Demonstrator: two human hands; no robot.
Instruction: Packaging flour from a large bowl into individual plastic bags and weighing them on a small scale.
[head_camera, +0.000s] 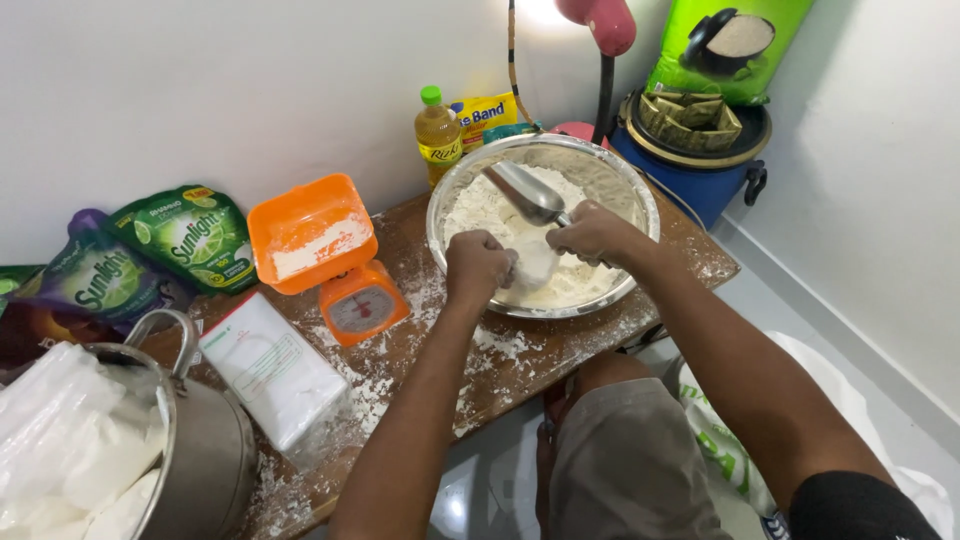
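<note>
Seen from above, a person's two bare hands meet over a wide metal bowl (640, 200) of white flour (480, 205) on a flour-dusted wooden table (520, 365). The right hand (592, 233) is curled tight around the handle of a metal scoop (527, 192), whose empty bowl points up and away from the hand, above the flour. The left hand (478, 268) is closed into a loose fist just beside the right, touching or nearly touching a small clear bag (535, 263) that sits between the two hands; how the fingers grip the bag cannot be told. To the left of the left hand stands an orange kitchen scale (328, 255) with a floury tray on top. Nearer the person, left of the left forearm, lies a white packet (272, 368), and beyond it a steel pot (200, 440) filled with clear plastic bags (60, 440). Behind the bowl, past the right hand, a bottle of yellow oil (438, 135) stands against the wall. To the right of the right hand sits a blue container (700, 185).
</note>
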